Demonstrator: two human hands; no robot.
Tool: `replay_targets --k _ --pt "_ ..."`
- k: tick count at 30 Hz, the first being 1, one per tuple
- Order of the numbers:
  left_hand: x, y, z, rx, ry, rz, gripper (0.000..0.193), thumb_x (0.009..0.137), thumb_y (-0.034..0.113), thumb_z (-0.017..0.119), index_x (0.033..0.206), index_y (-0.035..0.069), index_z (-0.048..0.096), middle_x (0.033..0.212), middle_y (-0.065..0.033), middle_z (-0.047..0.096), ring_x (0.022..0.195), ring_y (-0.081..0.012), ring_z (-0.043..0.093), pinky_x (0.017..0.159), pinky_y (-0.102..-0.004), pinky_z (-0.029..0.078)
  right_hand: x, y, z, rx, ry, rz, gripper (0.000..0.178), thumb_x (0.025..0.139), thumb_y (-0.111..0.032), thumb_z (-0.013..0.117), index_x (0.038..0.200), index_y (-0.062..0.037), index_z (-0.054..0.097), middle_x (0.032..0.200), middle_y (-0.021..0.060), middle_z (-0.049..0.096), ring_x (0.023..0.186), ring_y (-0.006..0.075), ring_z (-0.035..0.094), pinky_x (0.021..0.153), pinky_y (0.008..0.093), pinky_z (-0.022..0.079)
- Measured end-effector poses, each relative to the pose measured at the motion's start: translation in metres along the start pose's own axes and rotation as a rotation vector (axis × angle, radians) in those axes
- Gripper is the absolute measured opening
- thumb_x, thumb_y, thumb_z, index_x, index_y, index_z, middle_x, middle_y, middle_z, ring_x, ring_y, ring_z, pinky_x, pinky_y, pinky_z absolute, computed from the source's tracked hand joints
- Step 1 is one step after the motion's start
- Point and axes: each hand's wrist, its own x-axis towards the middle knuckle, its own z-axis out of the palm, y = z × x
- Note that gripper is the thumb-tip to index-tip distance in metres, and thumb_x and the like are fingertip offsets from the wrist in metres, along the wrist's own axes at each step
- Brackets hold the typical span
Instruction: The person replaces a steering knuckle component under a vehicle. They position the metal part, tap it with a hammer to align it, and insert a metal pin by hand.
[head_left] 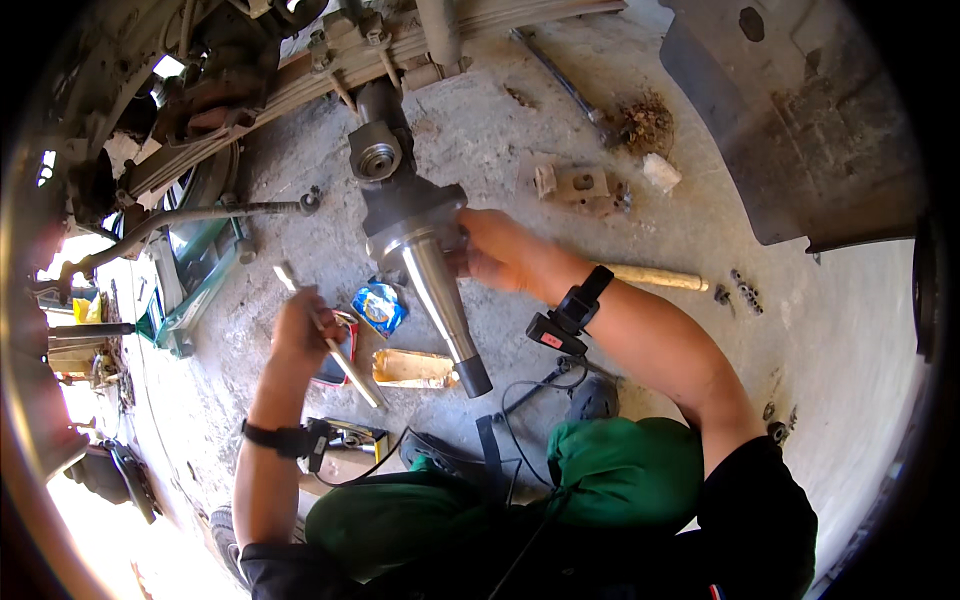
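Note:
My left hand [300,325] is closed around a thin pale rod [355,374], which slants down to the right. In the middle, a steel steering knuckle [410,215] hangs under the vehicle, its shiny tapered spindle [435,295] pointing down toward me. My right hand [497,248] grips the right side of the knuckle's flange; its fingertips are partly hidden behind the metal. Below the left hand's rod lie a blue packet [380,306], a red-rimmed tin [338,350] and an open yellowish carton [412,368].
Leaf springs [290,92] and a curved rod [190,213] border the upper left. A long wrench [560,75], a rusty metal block [580,186] and a wooden handle [660,276] lie on the concrete. A large metal panel [800,130] overhangs the right. Cables [515,430] trail near my feet.

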Motion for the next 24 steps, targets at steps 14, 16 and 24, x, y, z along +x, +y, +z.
replay_targets --k 14,16,24 --pt "0.120 -0.187 -0.056 0.749 -0.031 -0.371 0.026 0.092 0.015 0.049 0.114 0.000 0.049 0.088 -0.0159 0.060 0.069 -0.0327 0.068 0.062 -0.0496 0.061 -0.053 0.003 -0.005 -0.399 0.201 -0.033 0.046 0.100 -0.045 0.044 0.110 -0.0020 0.059 0.097 0.0119 0.071 0.080 0.0192 0.068 0.070 0.0326 0.054" --pt "0.123 -0.190 -0.064 0.752 -0.054 -0.369 0.025 0.092 0.015 0.049 0.112 0.002 0.050 0.086 -0.0155 0.060 0.069 -0.0347 0.068 0.061 -0.0512 0.061 -0.072 0.005 0.002 -0.465 0.130 -0.002 0.047 0.100 -0.046 0.042 0.111 -0.0034 0.059 0.098 0.0107 0.070 0.084 0.0196 0.067 0.074 0.0347 0.053" --pt "0.153 -0.199 -0.091 0.817 -0.104 -0.388 0.023 0.090 0.012 0.050 0.109 0.000 0.057 0.101 -0.0240 0.065 0.081 -0.0383 0.071 0.062 -0.0510 0.062 -0.117 0.012 0.088 -0.483 0.072 0.145 0.029 0.095 -0.029 0.063 0.103 -0.0028 0.056 0.087 0.0083 0.062 0.077 0.0183 0.064 0.066 0.0337 0.055"
